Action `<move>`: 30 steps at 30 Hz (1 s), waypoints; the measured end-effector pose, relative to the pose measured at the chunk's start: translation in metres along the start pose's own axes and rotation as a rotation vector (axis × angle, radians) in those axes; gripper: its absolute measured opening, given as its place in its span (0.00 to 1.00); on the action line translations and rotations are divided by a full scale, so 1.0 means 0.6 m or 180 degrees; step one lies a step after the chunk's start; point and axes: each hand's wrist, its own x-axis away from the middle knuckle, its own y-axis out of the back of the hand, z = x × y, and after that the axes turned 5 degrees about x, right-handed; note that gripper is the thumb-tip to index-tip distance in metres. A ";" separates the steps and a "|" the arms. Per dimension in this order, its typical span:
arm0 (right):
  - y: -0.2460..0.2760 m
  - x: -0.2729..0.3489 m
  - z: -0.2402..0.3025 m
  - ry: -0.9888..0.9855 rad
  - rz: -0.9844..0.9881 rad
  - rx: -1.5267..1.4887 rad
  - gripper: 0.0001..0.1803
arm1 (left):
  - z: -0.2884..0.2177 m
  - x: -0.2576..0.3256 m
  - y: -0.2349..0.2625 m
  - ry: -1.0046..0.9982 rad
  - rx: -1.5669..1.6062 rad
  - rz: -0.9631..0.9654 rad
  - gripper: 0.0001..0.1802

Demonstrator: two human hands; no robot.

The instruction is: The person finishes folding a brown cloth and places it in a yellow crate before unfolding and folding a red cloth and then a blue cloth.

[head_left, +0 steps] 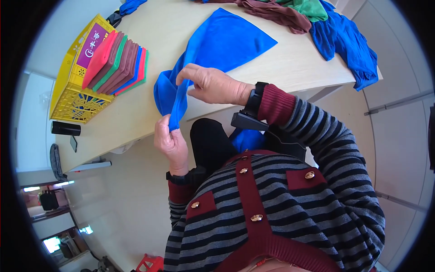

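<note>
A blue cloth lies partly on the table, its far part spread flat and its near end lifted over the table's front edge. My left hand pinches that near end between thumb and fingers. Higher up, my right hand is at the cloth's folded edge, with the index finger bent over it and the thumb below. A strip of the cloth runs between the two hands, and a loose fold hangs to its left.
A yellow plastic crate stands on the table at the left, with folded cloths in several colours against it. Rumpled blue cloth, brown cloth and green cloth lie at the far right. A black cylinder sits near the crate.
</note>
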 end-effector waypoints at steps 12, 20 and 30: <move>-0.011 -0.028 -0.154 0.0292 0.0588 0.1783 0.09 | -0.033 -0.024 0.095 0.0553 0.0407 -0.1036 0.10; -0.033 -0.040 -0.207 0.0121 0.0400 0.1798 0.08 | -0.010 -0.025 0.125 0.0549 0.0543 -0.1427 0.11; 0.034 -0.040 -0.217 0.0194 0.0385 0.1886 0.07 | 0.011 -0.045 0.159 0.0915 0.1256 -0.1978 0.11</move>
